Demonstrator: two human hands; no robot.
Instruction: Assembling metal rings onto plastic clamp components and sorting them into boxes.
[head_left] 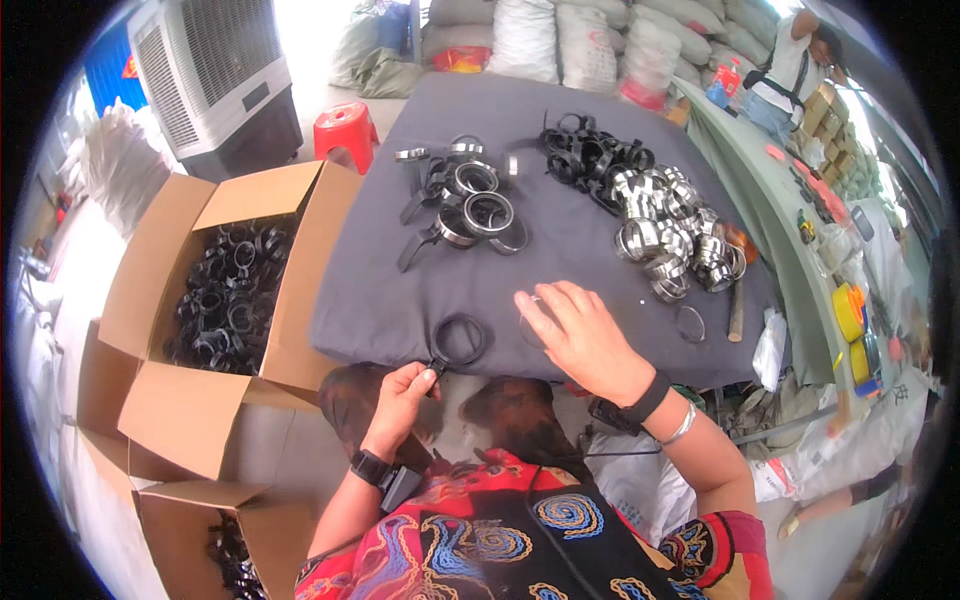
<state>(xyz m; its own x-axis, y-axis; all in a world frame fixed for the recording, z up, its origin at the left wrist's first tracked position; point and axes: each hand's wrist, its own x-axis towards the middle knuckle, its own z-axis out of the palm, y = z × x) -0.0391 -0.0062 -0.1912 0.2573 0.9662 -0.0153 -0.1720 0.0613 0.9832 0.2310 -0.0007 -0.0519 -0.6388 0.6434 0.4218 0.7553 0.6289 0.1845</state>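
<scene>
My left hand (400,402) is closed on the short stem of a black ring (460,340), which it holds upright at the table's near edge. To its right, my right hand (585,335) is over the grey cloth-covered table (400,310), its fingers bent around a thin metal ring (522,328) that shows faintly at the fingertips; the thumb is hidden. Another thin ring (690,323) lies farther right. Beyond my hands is a loose group of black rings with shiny metal inserts (477,200). A pile of shiny metal bands (660,225) sits at the right, against a heap of black rings (590,155).
An open cardboard box (325,215) full of black ringed parts stands left, with another box (270,535) below it. A wooden-handled tool (737,310) lies at the right edge. Behind are a red stool (345,135), an air cooler (215,75), sacks (525,40) and another person (795,80).
</scene>
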